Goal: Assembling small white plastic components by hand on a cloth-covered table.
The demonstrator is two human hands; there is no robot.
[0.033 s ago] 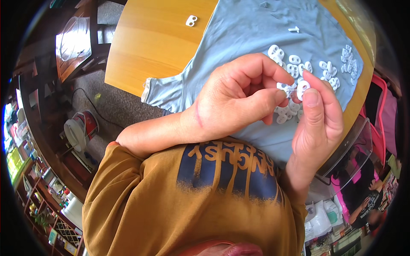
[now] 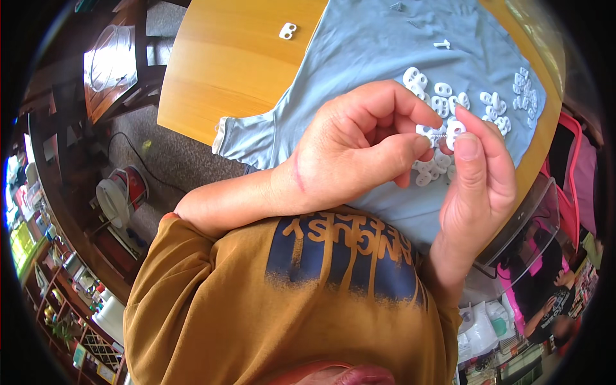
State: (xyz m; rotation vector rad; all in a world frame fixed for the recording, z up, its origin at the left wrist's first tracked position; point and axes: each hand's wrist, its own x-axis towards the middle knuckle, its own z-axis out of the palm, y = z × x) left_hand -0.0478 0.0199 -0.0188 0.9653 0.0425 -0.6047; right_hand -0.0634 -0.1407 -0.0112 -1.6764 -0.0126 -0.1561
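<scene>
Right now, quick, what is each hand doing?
Left hand: pinched shut on a small white plastic piece.
Right hand: pinched shut on another white plastic piece, over the blue cloth.

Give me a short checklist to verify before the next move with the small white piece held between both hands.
1. Right hand pinches the white piece: ok.
2. Left hand fingertips meet the piece: ok.
3. How the small parts fit together between the fingers: cannot tell, hidden.
4. Loose white pieces lie on the grey cloth, close by: ok.
5. One piece lies apart on the bare wooden table: not ok.
</scene>
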